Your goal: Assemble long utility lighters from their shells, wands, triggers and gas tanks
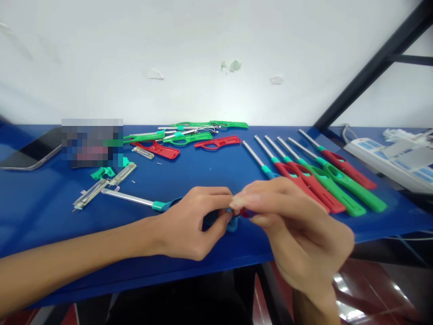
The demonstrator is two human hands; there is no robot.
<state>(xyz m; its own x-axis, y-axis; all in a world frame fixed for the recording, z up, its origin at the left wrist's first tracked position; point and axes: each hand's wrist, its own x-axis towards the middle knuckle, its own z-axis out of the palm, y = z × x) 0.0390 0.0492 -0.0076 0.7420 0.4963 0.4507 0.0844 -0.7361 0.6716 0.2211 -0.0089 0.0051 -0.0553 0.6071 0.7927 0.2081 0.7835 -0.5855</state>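
Note:
A blue lighter with a silver tube [130,197] and a teal collar lies near the front edge of the table. My left hand [194,223] is closed round its blue handle and covers most of it. My right hand [297,225] pinches a small dark red and blue piece [248,212] against the handle's right end. The fingertips of both hands meet there. What exactly the right fingers grip is partly hidden.
Red and green lighters [348,169] lie in a row at right. Green and red handle shells [219,142] lie at the back, clear fuel tanks [91,194] and teal parts at left. A phone [32,149] is far left, a white power strip [389,167] far right.

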